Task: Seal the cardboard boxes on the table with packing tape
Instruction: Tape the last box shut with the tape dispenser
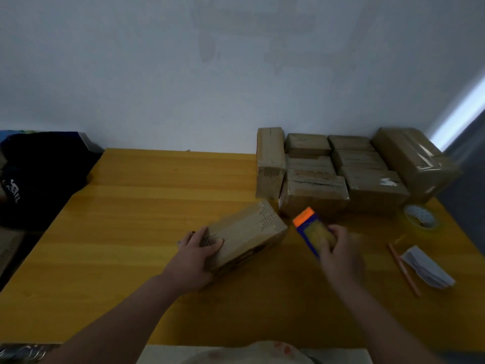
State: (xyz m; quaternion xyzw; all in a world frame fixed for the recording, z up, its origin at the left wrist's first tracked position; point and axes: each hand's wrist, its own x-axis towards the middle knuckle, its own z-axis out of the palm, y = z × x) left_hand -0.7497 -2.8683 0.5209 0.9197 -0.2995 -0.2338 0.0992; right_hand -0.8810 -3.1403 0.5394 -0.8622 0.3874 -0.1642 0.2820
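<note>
Cardboard box: centre of table, flaps closed, contents hidden; we judge it the one up for taping.
Left hand: fingers curled over box's near end, steadying it.
Right hand: wrapped round blue-orange dispenser, just beside box.
Dispenser: next we'd need its orange end laid on the top seam, then pulled along.
Stack: back right, all shut, several look taped; insides unseen.

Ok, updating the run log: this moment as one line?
left hand grips brown cardboard box | right hand holds blue tape dispenser with orange tip, right of box | taped brown boxes stacked back right
</note>
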